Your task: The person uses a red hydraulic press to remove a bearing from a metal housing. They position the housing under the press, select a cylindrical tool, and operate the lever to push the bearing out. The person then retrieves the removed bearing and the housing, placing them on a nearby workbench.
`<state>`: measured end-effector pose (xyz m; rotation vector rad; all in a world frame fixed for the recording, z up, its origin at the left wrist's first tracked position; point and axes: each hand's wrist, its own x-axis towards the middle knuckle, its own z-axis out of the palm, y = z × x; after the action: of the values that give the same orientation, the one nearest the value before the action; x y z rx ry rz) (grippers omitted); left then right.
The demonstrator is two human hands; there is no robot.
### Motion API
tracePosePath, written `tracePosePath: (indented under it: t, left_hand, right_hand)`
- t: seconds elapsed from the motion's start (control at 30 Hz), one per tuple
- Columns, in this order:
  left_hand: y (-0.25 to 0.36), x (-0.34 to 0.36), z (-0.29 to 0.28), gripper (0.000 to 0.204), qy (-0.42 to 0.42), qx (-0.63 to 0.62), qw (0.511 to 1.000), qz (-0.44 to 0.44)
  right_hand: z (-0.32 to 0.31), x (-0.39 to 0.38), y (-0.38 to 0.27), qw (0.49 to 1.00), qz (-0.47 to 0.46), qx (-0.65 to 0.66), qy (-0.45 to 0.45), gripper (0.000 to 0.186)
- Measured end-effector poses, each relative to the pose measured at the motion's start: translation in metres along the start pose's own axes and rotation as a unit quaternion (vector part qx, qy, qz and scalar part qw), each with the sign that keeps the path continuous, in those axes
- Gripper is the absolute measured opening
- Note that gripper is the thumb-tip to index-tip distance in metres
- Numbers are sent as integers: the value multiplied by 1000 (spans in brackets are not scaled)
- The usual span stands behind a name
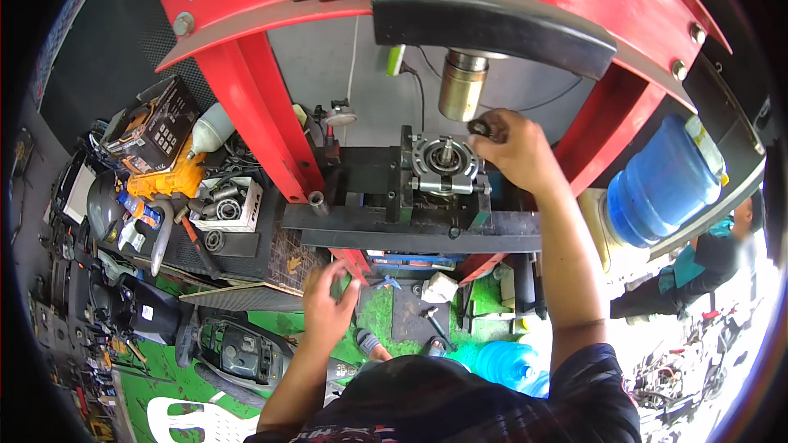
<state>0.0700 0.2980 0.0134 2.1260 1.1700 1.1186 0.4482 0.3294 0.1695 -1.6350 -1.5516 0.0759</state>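
Note:
A grey metal engine part with a shaft in its middle sits on the black bed of a red press frame. The steel ram hangs just above it. My right hand is raised beside the part's upper right and pinches a small dark ring-shaped piece in its fingertips. Lower down, my left hand hovers in front of the bed's underside, fingers spread, holding nothing.
Left of the press are a box of bearings, an orange and black tool box and a white bottle. Tools lie on the green floor. Blue water jugs stand at right, where another person crouches.

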Motion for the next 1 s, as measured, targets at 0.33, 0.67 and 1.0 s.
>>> tracePosePath:
  t: [0.33, 0.67, 1.0]
  left_hand:
    - [101, 218, 48, 55, -216, 76, 960, 160]
    - [122, 287, 89, 70, -458, 237, 848, 122]
    - [112, 290, 80, 57, -404, 90, 898, 150]
  right_hand:
    - [-28, -133, 77, 984, 103, -102, -104, 42]
    - [-25, -162, 68, 983, 152, -81, -69, 46]
    - [-35, -173, 51, 987, 153, -42, -33, 48]
